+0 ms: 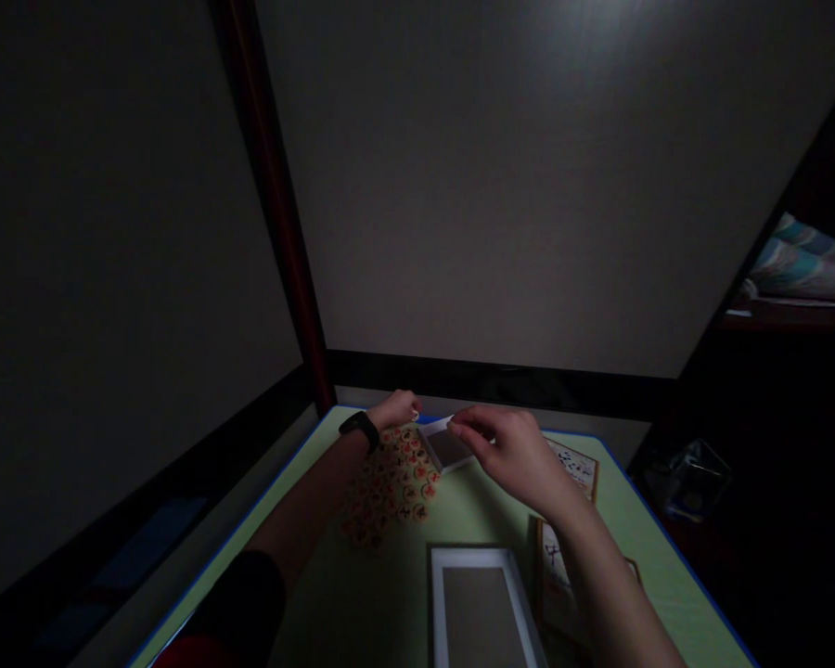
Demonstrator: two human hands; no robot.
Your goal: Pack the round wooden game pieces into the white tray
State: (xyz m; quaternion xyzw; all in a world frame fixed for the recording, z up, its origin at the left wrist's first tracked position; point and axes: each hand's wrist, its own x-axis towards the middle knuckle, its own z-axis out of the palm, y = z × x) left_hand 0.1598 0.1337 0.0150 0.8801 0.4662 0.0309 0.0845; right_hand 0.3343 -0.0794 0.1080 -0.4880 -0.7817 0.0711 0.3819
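Observation:
My left hand (398, 406), with a black watch on the wrist, is curled closed at the far side of the table. A small white bit shows at its fingertips, too small to name. Just in front lie many round Chinese chess pieces (407, 478) with red and dark characters, loosely spread. Right of them is a small shallow white box (447, 448) with a grey inside. My right hand (507, 450) is over that box's right side, thumb and fingers pinched at its far rim; what they hold, if anything, I cannot make out.
An open white box part (477, 558) lies near the table's front. Two printed panels with Chinese characters (576, 467) (555, 561) lie on the right, partly behind my right forearm. The pale green table (640, 529) has a blue edge. A wall stands behind; folded cloth (800, 264) rests on a shelf.

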